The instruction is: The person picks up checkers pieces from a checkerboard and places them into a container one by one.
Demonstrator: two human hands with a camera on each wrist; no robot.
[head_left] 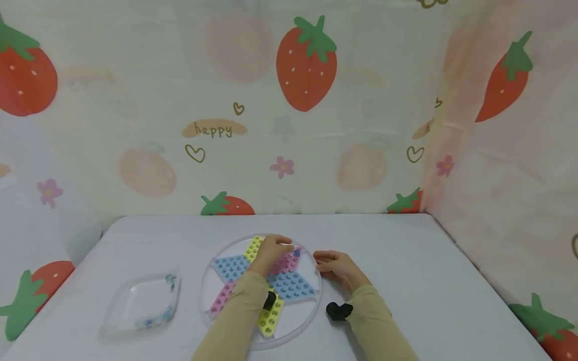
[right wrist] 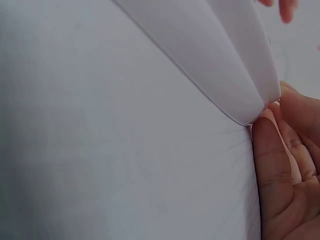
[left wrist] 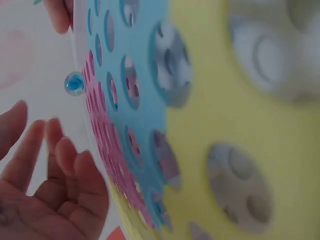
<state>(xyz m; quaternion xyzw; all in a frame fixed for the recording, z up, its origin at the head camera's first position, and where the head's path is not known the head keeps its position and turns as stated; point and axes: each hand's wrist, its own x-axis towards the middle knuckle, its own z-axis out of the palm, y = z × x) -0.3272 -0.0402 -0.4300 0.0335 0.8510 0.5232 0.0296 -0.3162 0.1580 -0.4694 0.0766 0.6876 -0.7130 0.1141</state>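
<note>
A round, clear-rimmed Chinese checkers board [head_left: 299, 332] lies on the table, its star of holes in yellow, blue and pink. One clear marble with a blue swirl [head_left: 297, 253] sits at the far-right pink point. My left hand [head_left: 271, 253] hovers over the board beside that marble, holding nothing. In the left wrist view its fingers are loosely bent, apart from the marble [left wrist: 75, 83]. My right hand [head_left: 340, 268] is at the board's right edge, where thumb and fingers [right wrist: 272, 160] pinch the rim in the right wrist view.
Left of the board stands a clear, rounded square tray [head_left: 105, 321] with several blue-swirled marbles along its right and near sides. A white cloth covers the table [head_left: 406, 281]. Strawberry-printed curtains [head_left: 307, 150] rise behind the table and along its sides.
</note>
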